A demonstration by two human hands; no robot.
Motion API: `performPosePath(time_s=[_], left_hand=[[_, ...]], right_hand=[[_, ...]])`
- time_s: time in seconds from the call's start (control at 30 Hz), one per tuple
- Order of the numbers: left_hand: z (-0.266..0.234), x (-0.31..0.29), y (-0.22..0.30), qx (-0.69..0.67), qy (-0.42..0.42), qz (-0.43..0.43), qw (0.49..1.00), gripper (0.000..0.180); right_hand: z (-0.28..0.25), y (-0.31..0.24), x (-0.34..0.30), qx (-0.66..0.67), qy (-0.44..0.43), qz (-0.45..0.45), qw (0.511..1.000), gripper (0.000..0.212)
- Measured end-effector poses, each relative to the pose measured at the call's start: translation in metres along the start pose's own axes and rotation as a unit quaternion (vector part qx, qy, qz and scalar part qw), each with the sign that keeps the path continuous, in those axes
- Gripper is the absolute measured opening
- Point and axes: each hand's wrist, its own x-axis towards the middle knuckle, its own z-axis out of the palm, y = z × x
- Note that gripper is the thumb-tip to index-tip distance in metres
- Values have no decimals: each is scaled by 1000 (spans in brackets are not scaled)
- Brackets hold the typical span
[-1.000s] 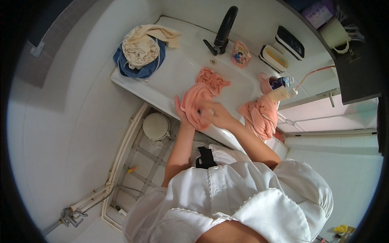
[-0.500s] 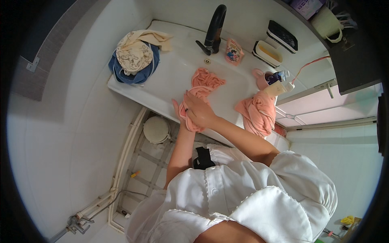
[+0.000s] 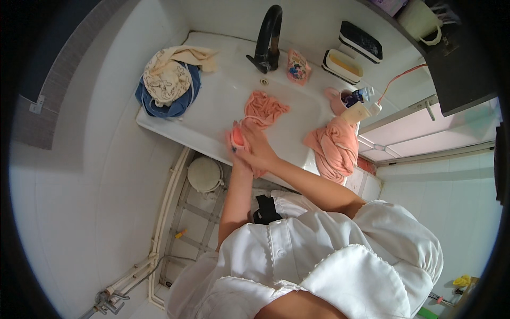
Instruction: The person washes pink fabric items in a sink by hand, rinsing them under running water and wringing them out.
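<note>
A wet-looking pink cloth lies bunched in the white sink, and its near end runs up between my hands. My left hand is closed around that end from the left, at the sink's front edge. Pressed over it from the right is my right hand, fingers closed against the left palm. Between them shows a smooth, brighter pink piece; whether it is soap or a fold of cloth I cannot tell. A second pink cloth lies heaped on the right rim.
A blue basin with a cream patterned cloth stands at the left. Behind are a black faucet, a pink pouch and a soap dish. A pink cup and a cream tube sit at the right.
My hands have shifted slightly and turned, so more of the bright pink piece shows between them. The cloth between the hands has bunched, and the view has moved a little.
</note>
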Motion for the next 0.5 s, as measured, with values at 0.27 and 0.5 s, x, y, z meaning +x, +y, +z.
performPosePath(time_s=[0.27, 0.5], left_hand=[[34, -2, -19, -73, -87, -70, 991, 57], [11, 9, -16, 199, 74, 11, 977, 58]], right_hand=[[-24, 46, 20, 153, 7, 102, 983, 47], [-1, 41, -4, 457, 7, 301, 837, 36]])
